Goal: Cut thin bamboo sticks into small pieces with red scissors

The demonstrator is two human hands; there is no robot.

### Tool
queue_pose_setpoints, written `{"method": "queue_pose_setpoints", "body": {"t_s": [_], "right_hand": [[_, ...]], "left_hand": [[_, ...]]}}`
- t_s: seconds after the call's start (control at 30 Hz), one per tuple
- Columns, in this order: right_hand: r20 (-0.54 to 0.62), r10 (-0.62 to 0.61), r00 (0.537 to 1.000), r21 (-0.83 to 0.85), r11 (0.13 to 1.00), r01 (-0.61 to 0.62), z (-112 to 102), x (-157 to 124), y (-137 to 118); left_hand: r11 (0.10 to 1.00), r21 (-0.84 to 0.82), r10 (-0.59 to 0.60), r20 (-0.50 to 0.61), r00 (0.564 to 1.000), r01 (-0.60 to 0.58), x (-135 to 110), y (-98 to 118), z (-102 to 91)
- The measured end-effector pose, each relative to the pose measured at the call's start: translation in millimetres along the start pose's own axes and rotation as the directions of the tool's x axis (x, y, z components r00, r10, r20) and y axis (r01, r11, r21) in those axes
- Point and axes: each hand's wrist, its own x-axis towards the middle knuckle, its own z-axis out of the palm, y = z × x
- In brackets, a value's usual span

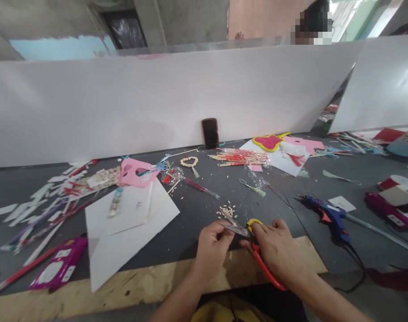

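My right hand (277,246) grips scissors (236,229) with red and yellow handles, the blades pointing left. Close against the blade tips, my left hand (214,243) is closed in a pinch; whatever lies between its fingers is too small or hidden to make out. Just beyond the blades, a small heap of short, pale cut pieces (226,210) lies on the dark table (193,214). A pale green tassel (254,188) rests past my right hand, and a beaded ring with a tassel (189,163) sits farther back.
To the right lies a blue glue gun (327,214) with its cord. White sheets (123,241) and a pink cutout (138,172) are at left, near a purple device (61,264). Wrapped red-and-cream sticks (239,156) and an upright phone (210,133) stand before a white partition (157,103); a person is behind it.
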Motion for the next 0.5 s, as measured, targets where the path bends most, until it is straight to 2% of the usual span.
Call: {"method": "queue_pose_setpoints", "body": {"t_s": [0.17,0.27,0.4,0.5], "right_hand": [[0.044,-0.012,0.999,0.000,1.000,0.012,0,-1,2],[0.092,-0.016,0.996,0.018,1.000,0.014,-3,0,2],[0.181,-0.014,0.983,0.033,0.999,0.008,-8,2,2],[0.206,-0.015,0.978,0.051,0.999,0.005,-11,4,3]], "left_hand": [[0.998,0.065,0.009,-0.007,1.000,-0.008,0,-2,0.1],[0.991,0.120,0.057,-0.017,0.998,-0.055,2,-2,-0.5],[0.986,0.125,0.112,-0.020,0.993,-0.109,4,0,-1.1],[0.986,0.119,0.121,-0.023,0.992,-0.118,4,-1,-1.1]]}}
